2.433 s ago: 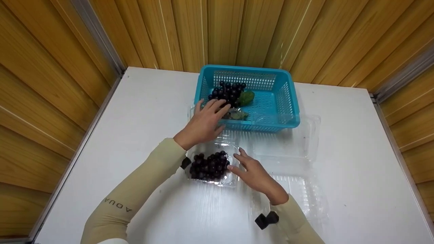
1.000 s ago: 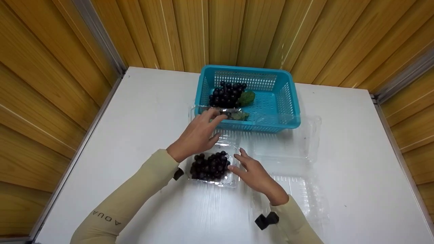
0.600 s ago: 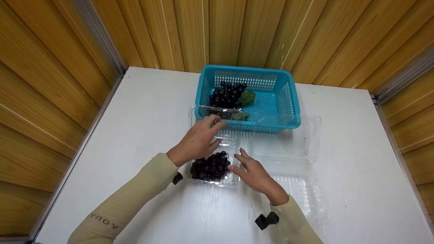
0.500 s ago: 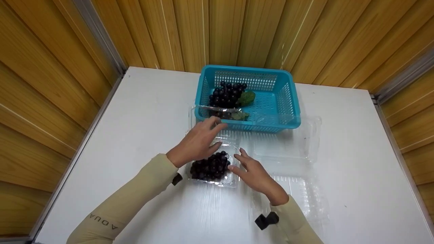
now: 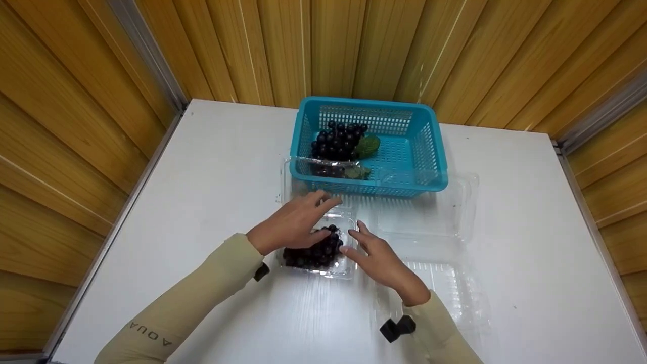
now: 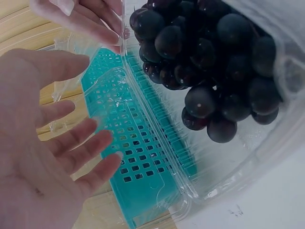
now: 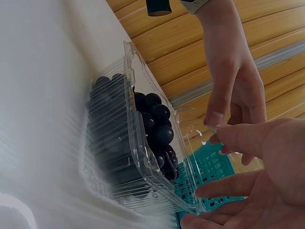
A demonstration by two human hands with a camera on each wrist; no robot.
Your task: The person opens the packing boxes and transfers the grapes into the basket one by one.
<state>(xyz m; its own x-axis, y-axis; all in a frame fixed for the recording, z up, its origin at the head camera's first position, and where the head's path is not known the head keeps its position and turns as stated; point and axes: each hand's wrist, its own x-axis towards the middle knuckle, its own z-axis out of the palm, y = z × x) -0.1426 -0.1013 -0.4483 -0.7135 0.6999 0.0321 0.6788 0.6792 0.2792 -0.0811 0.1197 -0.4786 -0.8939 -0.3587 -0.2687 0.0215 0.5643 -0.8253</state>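
A clear plastic clamshell box (image 5: 348,267) stands mid-table with a bunch of dark grapes (image 5: 326,250) in it. Its lid (image 5: 286,177) is raised and overlaps the front of the blue basket (image 5: 438,183). My left hand (image 5: 293,222) hovers over the back of the box with loosely bent fingers, covering some grapes. Nothing is between its fingers in the left wrist view, where the palm (image 6: 38,157) faces the camera. At the box's right side is my right hand (image 5: 379,260), its fingers (image 7: 224,185) extended right by the rim.
Inside the basket lie more dark grapes (image 5: 336,141) and green leaves (image 5: 369,146). Another clear container (image 5: 457,222) lies right of the basket's front, and a further one (image 5: 455,290) is nearer, partly behind the right forearm. Wooden panels (image 5: 333,50) wall in the white table (image 5: 227,151).
My left hand has drawn back from the raised lid at the basket toward me, down over the grape box. The right hand keeps its place beside the box.
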